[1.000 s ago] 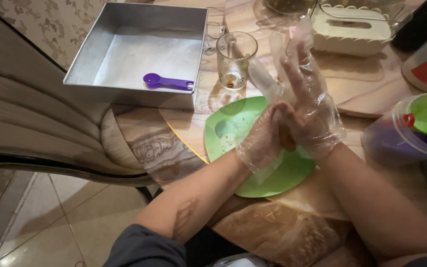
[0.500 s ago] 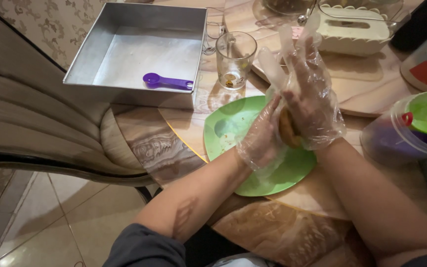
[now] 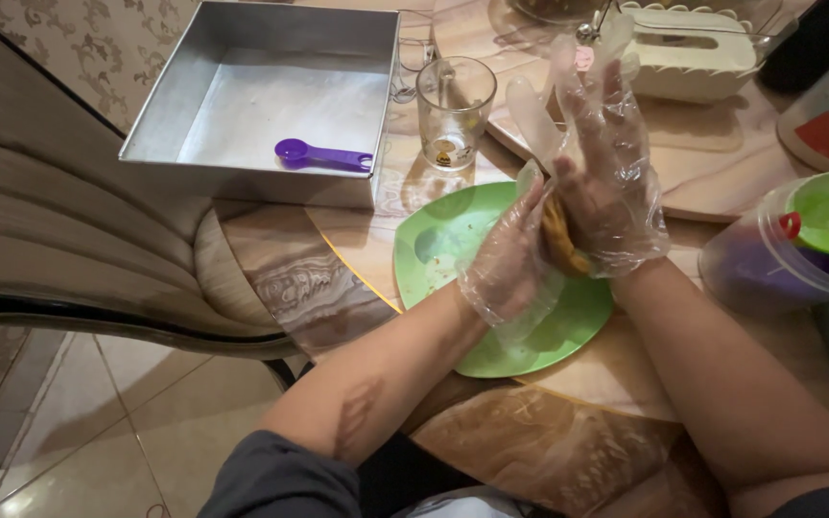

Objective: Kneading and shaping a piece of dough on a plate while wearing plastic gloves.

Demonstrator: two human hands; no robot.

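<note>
Both my hands wear loose clear plastic gloves and press together above a green plate (image 3: 453, 259). Between the palms sits a brownish-yellow lump of dough (image 3: 560, 240), only its edge showing. My left hand (image 3: 510, 264) cups the lump from the left. My right hand (image 3: 606, 182) lies against it from the right, fingers stretched upward. A few crumbs dot the plate.
A square metal baking pan (image 3: 242, 86) holds a purple measuring spoon (image 3: 323, 155) at the back left. A glass cup (image 3: 453, 110) stands behind the plate. A cream tissue box (image 3: 693, 58) sits at the back, a clear tub with a green lid (image 3: 798, 249) at right. A chair back (image 3: 59, 259) borders the left.
My palms have slid against each other around the dough lump, the right fingers rising and spreading. The plate and the other things have stayed put.
</note>
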